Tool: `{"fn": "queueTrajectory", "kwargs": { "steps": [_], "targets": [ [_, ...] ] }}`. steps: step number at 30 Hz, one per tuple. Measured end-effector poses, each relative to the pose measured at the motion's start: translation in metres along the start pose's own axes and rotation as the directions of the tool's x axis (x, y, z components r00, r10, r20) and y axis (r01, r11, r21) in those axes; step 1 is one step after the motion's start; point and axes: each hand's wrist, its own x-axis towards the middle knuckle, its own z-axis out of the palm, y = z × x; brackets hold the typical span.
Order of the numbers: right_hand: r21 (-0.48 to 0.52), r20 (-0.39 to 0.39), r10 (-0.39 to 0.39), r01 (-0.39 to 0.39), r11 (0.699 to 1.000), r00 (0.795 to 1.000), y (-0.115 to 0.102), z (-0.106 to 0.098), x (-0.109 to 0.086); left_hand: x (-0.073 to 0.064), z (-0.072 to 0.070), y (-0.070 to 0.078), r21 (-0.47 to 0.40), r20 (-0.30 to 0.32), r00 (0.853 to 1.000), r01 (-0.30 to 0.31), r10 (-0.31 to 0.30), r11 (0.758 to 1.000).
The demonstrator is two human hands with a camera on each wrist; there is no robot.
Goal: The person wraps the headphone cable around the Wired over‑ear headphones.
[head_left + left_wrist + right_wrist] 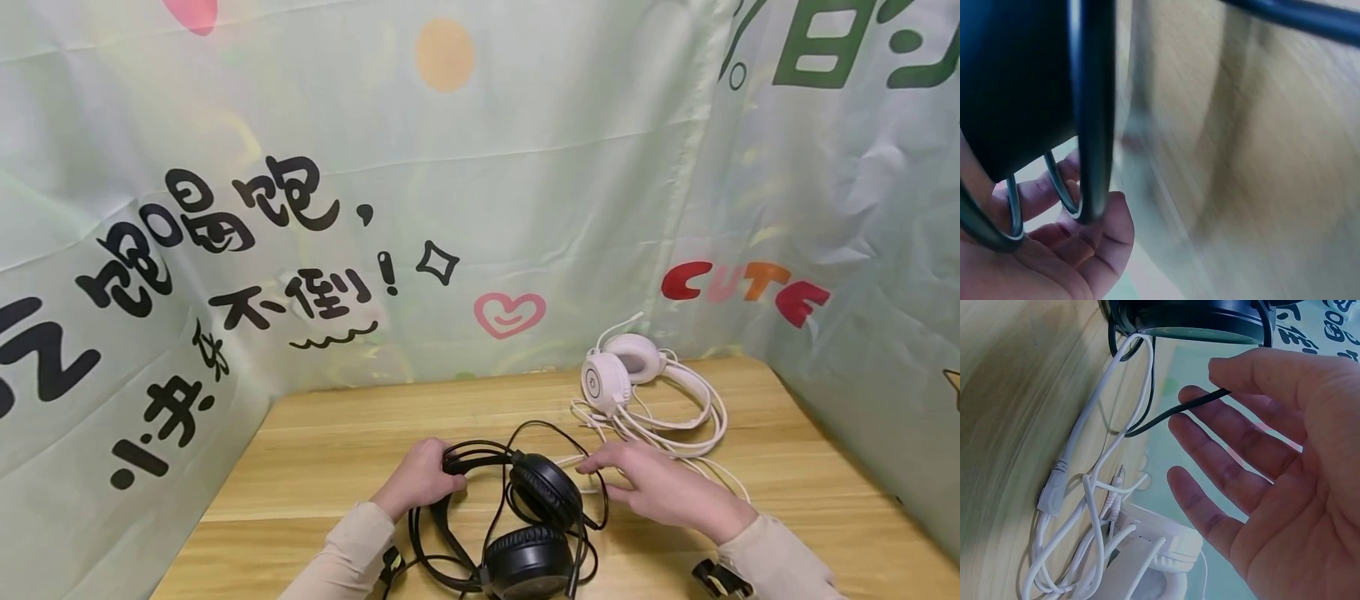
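Note:
A black headset (529,560) with ear cups and a boom mic is at the front of the table, its black cable (1169,414) looped around it. My left hand (422,477) grips the headband at its far left side. In the left wrist view the dark headband (1016,75) lies in the palm, and the fingers curl behind loops of black cord (1093,112). To the right of the ear cups, my right hand (651,482) pinches the black cable between thumb and forefinger. Its other fingers are spread and loosely bent.
Behind my right hand lies a white headset (609,382) with its coiled white cable (1088,512), whose loop reaches close to the black headset. The wooden table (337,425) is enclosed at the back and sides by printed cloth (525,208).

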Motion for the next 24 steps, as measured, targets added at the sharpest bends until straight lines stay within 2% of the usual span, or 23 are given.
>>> {"fn": "queueTrajectory", "kwargs": {
  "steps": [6,9,12,15,18,20,24],
  "targets": [
    [-0.002,0.015,-0.002,0.002,1.0,1.0,0.001,0.001,0.001,-0.004,-0.003,-0.002,-0.02,-0.009,0.999,-0.039,0.039,0.999],
    [0.003,0.02,-0.016,0.016,1.0,1.0,0.002,0.001,0.002,-0.006,-0.006,-0.003,-0.053,0.008,0.999,-0.05,0.05,0.997],
    [0.01,0.023,-0.034,0.034,0.999,0.999,0.003,0.001,0.004,-0.008,-0.008,-0.002,-0.105,0.029,0.998,-0.046,0.049,0.993],
    [0.022,0.027,-0.047,0.046,0.999,0.999,0.003,0.001,0.005,-0.01,-0.01,-0.004,-0.197,0.043,0.997,-0.048,0.057,0.979],
    [0.04,0.026,-0.05,0.049,0.998,0.998,0.003,0.0,0.005,-0.012,-0.012,-0.004,-0.326,0.065,0.997,-0.027,0.051,0.945],
    [0.055,0.025,-0.053,0.051,0.997,0.998,0.002,-0.001,0.006,-0.014,-0.013,-0.005,-0.414,0.086,0.995,-0.003,0.043,0.91],
    [0.079,0.022,-0.063,0.061,0.995,0.998,0.001,-0.004,0.007,-0.017,-0.016,-0.005,-0.524,0.119,0.992,0.028,0.041,0.852]
  ]
}}
